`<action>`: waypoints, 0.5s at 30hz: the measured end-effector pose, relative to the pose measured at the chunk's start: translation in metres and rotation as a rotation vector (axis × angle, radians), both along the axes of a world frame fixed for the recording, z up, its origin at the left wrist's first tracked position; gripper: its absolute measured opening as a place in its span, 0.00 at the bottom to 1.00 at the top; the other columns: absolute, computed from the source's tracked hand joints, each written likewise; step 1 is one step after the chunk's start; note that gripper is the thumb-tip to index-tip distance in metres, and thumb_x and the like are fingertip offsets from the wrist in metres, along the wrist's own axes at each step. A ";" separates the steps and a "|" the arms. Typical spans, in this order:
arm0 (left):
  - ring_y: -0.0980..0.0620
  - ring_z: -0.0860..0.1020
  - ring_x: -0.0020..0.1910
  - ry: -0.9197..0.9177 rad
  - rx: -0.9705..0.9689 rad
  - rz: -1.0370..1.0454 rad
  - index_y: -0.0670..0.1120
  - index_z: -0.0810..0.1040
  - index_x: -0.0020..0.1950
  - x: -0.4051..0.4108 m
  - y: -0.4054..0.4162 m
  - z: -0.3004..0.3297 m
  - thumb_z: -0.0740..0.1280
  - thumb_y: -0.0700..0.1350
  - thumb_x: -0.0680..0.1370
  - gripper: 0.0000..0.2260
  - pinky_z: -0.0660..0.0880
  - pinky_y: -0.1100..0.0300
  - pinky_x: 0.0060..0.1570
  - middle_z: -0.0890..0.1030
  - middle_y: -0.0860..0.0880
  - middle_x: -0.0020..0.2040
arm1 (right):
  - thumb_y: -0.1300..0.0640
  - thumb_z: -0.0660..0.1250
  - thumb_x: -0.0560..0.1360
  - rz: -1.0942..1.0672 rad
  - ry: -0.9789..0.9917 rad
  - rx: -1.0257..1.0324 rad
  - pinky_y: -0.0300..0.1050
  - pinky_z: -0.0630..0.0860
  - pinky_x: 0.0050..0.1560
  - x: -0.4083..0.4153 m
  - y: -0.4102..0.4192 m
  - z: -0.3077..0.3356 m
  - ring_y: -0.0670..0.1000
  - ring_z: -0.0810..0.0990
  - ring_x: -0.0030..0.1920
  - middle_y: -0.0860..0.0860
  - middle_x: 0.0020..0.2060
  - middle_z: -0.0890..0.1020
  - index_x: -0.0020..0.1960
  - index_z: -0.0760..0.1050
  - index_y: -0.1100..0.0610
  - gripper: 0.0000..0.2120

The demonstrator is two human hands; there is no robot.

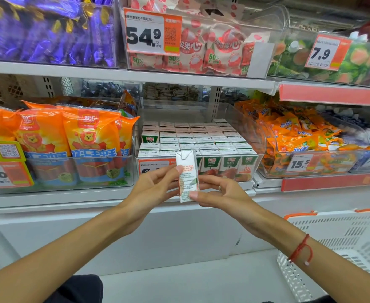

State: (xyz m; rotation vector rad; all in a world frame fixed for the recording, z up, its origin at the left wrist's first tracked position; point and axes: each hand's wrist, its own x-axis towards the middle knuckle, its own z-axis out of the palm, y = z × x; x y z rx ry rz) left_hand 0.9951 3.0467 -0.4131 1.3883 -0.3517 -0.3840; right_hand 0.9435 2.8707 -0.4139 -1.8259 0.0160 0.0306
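A small white juice carton [186, 171] with printed text on its side stands upright between both my hands, in front of the middle shelf. My left hand [155, 184] pinches its left side, thumb tip near the upper edge. My right hand [221, 193] pinches its lower right edge with thumb and fingers. Behind it a clear bin [254, 162] holds several rows of the same green-and-white juice cartons [210, 165].
Orange sausage packs [90, 136] fill the bin at left, orange snack bags [297, 132] the bin at right. The upper shelf holds purple candies [48, 31] and red-white sweets [212, 49]. A white shopping basket [341, 237] with orange handles sits at lower right.
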 end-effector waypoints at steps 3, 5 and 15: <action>0.60 0.83 0.50 -0.048 0.039 0.056 0.55 0.80 0.55 0.001 0.002 -0.002 0.67 0.50 0.78 0.07 0.80 0.67 0.47 0.86 0.55 0.50 | 0.46 0.78 0.64 -0.058 -0.008 -0.030 0.38 0.78 0.51 0.002 -0.001 -0.003 0.43 0.84 0.48 0.45 0.48 0.85 0.56 0.79 0.47 0.22; 0.59 0.84 0.47 -0.071 0.052 0.096 0.54 0.81 0.53 0.001 0.002 -0.004 0.69 0.47 0.77 0.05 0.80 0.67 0.44 0.86 0.55 0.48 | 0.46 0.80 0.62 -0.154 -0.031 -0.108 0.33 0.77 0.43 0.003 0.001 -0.005 0.40 0.83 0.42 0.43 0.45 0.84 0.53 0.79 0.46 0.22; 0.59 0.84 0.46 -0.028 0.061 0.071 0.50 0.81 0.56 0.000 0.002 -0.004 0.71 0.44 0.76 0.09 0.78 0.70 0.39 0.86 0.55 0.46 | 0.39 0.76 0.63 -0.074 0.010 -0.187 0.36 0.78 0.51 0.007 0.002 -0.005 0.44 0.81 0.51 0.46 0.52 0.80 0.57 0.74 0.48 0.27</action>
